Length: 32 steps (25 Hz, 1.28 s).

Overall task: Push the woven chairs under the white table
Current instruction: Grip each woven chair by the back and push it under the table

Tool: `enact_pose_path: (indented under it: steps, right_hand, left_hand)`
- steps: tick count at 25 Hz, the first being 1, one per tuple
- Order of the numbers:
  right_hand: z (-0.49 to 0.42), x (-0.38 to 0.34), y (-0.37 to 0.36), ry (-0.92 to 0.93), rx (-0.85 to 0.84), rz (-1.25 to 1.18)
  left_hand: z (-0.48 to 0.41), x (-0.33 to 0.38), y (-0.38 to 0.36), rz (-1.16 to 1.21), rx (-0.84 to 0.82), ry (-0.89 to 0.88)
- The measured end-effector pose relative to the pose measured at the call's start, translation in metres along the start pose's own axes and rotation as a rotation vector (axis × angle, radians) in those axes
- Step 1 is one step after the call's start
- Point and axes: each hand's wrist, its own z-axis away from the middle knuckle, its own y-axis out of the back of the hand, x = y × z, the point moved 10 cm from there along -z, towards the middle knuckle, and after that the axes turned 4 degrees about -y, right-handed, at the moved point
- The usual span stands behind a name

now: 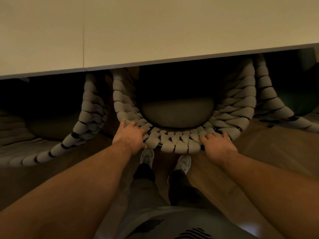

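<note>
At far left, a woven chair (72,133) sits partly under the white bench (155,31); its curved back of thick grey rope wraps over a dark frame, and its seat is in shadow. The front edge of the bench runs across the whole view, sloping upward to the right, and its top fills the upper part of the view.

Left of centre, the left hand (132,136) rests on the top rim of the middle woven chair (179,144). Fingers are spread over the weave and the thumb hooks below the rim; the grasp is loose rather than a clenched fist.

At centre, the middle chair's rounded back curves toward the person. Its grey seat cushion (177,112) lies just short of the bench edge, while the front ends of both side arms pass beneath the bench. Below the back rim, two white shoes (183,163) stand on the wooden floor (276,149), close behind the chair.

Right of centre, the right hand (218,145) lies on the same rim, fingers curled over the rope strands toward the inside of the back. Both forearms are bare and extended.

At far right, part of a third woven chair (269,100) shows just beside the middle one, its upper end under the bench.
</note>
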Motion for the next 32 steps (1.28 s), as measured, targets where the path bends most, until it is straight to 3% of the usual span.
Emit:
enact_pose_path:
  steps: [5,14,22,32]
  right_hand:
    - [0.011,-0.044,-0.012,0.142,-0.035,0.038]
    - [0.02,-0.069,-0.019,0.177,-0.028,0.115]
    - [0.002,-0.067,0.003,0.147,-0.02,0.124]
    - [-0.019,-0.061,0.016,-0.025,-0.008,0.12]
  left_hand:
    - [0.022,-0.024,-0.018,-0.008,-0.014,-0.008]
    - [0.054,-0.029,-0.054,0.062,-0.07,-0.024]
    - [0.04,-0.043,-0.041,0.047,-0.015,-0.081]
    - [0.023,-0.056,-0.022,0.052,-0.022,-0.093]
